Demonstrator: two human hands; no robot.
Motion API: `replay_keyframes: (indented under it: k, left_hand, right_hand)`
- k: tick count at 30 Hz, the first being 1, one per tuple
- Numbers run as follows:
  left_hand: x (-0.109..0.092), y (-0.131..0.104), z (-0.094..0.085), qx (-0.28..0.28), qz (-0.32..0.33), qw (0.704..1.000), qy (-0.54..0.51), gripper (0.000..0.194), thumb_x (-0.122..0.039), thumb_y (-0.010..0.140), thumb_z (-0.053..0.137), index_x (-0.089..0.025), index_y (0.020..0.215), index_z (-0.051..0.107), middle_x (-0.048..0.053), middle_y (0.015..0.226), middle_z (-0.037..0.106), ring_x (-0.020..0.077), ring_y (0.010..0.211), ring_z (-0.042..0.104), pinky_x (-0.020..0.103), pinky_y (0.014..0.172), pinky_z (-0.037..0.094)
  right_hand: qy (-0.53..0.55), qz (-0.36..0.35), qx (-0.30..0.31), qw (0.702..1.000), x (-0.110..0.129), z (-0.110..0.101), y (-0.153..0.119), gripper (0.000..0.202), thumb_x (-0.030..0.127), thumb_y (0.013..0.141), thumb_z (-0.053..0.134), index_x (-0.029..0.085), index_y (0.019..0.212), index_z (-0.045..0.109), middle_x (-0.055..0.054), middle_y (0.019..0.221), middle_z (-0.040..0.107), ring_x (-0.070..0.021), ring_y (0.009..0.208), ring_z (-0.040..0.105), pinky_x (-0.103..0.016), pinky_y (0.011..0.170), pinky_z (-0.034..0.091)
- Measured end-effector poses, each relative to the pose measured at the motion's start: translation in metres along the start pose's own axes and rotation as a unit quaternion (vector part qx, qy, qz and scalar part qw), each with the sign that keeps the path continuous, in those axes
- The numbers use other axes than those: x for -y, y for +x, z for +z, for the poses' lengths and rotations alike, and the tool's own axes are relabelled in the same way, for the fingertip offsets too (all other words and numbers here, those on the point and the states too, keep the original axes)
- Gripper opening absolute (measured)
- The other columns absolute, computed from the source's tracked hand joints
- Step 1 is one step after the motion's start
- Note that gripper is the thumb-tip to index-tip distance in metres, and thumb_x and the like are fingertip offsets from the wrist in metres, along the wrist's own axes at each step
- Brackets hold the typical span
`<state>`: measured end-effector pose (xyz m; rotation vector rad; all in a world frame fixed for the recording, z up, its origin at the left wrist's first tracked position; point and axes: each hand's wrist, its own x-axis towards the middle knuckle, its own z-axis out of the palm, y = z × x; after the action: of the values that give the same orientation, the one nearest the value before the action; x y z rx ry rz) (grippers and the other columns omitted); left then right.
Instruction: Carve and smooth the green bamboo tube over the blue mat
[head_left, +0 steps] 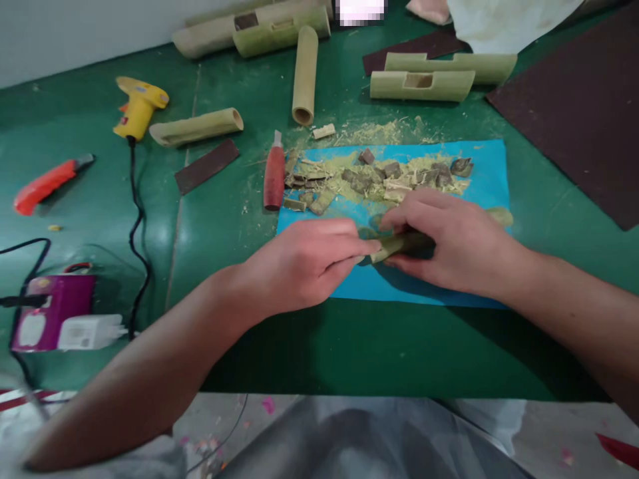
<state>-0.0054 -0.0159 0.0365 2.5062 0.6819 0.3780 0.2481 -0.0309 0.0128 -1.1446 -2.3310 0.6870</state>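
Observation:
Over a blue sheet (419, 289), my right hand (444, 239) wraps a green bamboo tube (392, 246) from above. The tube's far end shows beyond the hand. My left hand (324, 259) is closed, its fingertips pinched at the tube's left end. What lies between those fingertips is partly hidden. Just past my hands, bamboo shavings (359, 186) and several dark brown scraps (392, 170) cover the sheet. A red-handled blade tool (274, 176) lies by the sheet's left edge.
More cut bamboo tubes (422, 86) rest toward the back. On the left are a yellow hot glue gun (137, 110), an orange utility knife (50, 186), a purple box (62, 306) and a white plug (90, 331). A large dark brown sheet (579, 113) lies at right.

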Motion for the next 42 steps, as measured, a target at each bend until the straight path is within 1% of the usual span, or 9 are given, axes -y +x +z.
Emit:
replay_keyframes:
  k: [8,12,16,22,26,31,37,40,42]
  left_hand:
    - [0.0042,0.0022,0.0050,-0.026,0.010,1.000,-0.008,0.024,-0.020,0.105,0.053,-0.019,0.114,0.076,0.005,0.091,0.074,0.0151,0.082,0.070,0.024,0.075,0.054]
    - [0.0037,-0.0013,0.0038,-0.023,-0.016,1.000,-0.011,0.026,-0.018,0.105,0.053,-0.020,0.120,0.075,0.004,0.089,0.074,0.0134,0.079,0.070,0.022,0.074,0.054]
    - [0.0074,0.0006,0.0055,-0.037,-0.012,0.999,-0.014,0.022,-0.023,0.104,0.057,-0.021,0.114,0.077,0.004,0.089,0.076,0.0141,0.079,0.071,0.023,0.075,0.055]
    - [0.0068,-0.0008,0.0064,-0.048,-0.003,0.998,-0.036,0.023,-0.016,0.103,0.058,-0.017,0.116,0.077,0.004,0.089,0.076,0.0124,0.078,0.070,0.021,0.074,0.054]
    - [0.0078,0.0017,0.0065,-0.047,0.000,0.998,-0.038,0.021,-0.020,0.102,0.059,-0.018,0.109,0.079,0.005,0.089,0.077,0.0138,0.078,0.071,0.022,0.073,0.054]
    - [0.0092,0.0004,0.0040,-0.026,-0.020,0.998,-0.045,0.025,-0.020,0.105,0.055,-0.020,0.116,0.078,0.005,0.091,0.078,0.0140,0.081,0.072,0.022,0.075,0.055]
    - [0.0093,0.0014,0.0038,-0.036,0.005,0.998,-0.055,0.023,-0.021,0.104,0.058,-0.017,0.111,0.079,0.005,0.088,0.076,0.0136,0.078,0.071,0.022,0.072,0.054]
    - [0.0087,0.0016,0.0037,-0.037,-0.009,0.998,-0.054,0.025,-0.018,0.104,0.055,-0.017,0.114,0.079,0.005,0.088,0.076,0.0128,0.079,0.071,0.021,0.074,0.054]
    - [0.0091,0.0030,0.0046,-0.036,-0.014,0.998,-0.050,0.024,-0.019,0.104,0.056,-0.019,0.110,0.080,0.004,0.089,0.077,0.0131,0.080,0.071,0.021,0.075,0.054]
  right_hand:
    - [-0.001,0.009,0.009,1.000,0.0010,-0.0001,0.0015,0.030,0.028,0.082,0.067,0.026,0.111,0.064,-0.007,0.100,0.069,-0.0276,0.094,0.064,-0.038,0.075,0.046]
    - [-0.004,0.001,0.015,1.000,0.0007,-0.0003,0.0012,0.032,0.027,0.082,0.068,0.027,0.113,0.065,-0.006,0.103,0.069,-0.0272,0.096,0.064,-0.037,0.075,0.046]
    - [-0.007,0.001,0.014,1.000,-0.0001,-0.0005,0.0014,0.033,0.027,0.082,0.068,0.028,0.115,0.065,-0.006,0.103,0.069,-0.0265,0.097,0.064,-0.036,0.076,0.046]
    - [-0.006,-0.019,0.017,1.000,0.0002,-0.0004,0.0015,0.032,0.027,0.084,0.066,0.026,0.116,0.065,-0.007,0.104,0.069,-0.0274,0.098,0.064,-0.037,0.076,0.047]
    - [-0.016,-0.018,0.014,1.000,0.0009,0.0003,0.0007,0.030,0.027,0.085,0.066,0.025,0.115,0.065,-0.008,0.105,0.070,-0.0267,0.097,0.064,-0.037,0.075,0.046]
    - [-0.006,-0.007,0.005,1.000,0.0018,0.0005,-0.0001,0.022,0.029,0.085,0.066,0.026,0.107,0.065,-0.006,0.103,0.070,-0.0253,0.095,0.064,-0.036,0.074,0.046]
    - [-0.004,-0.004,0.004,1.000,0.0011,0.0001,0.0001,0.025,0.029,0.085,0.066,0.025,0.110,0.066,-0.007,0.102,0.070,-0.0262,0.096,0.065,-0.036,0.075,0.047]
    - [-0.002,-0.012,0.010,1.000,0.0012,-0.0003,0.0004,0.025,0.028,0.085,0.065,0.025,0.110,0.066,-0.007,0.103,0.070,-0.0264,0.096,0.065,-0.036,0.075,0.047]
    - [-0.005,-0.013,0.014,1.000,0.0014,-0.0007,0.0007,0.024,0.028,0.085,0.065,0.026,0.109,0.066,-0.007,0.104,0.071,-0.0267,0.097,0.066,-0.037,0.076,0.048]
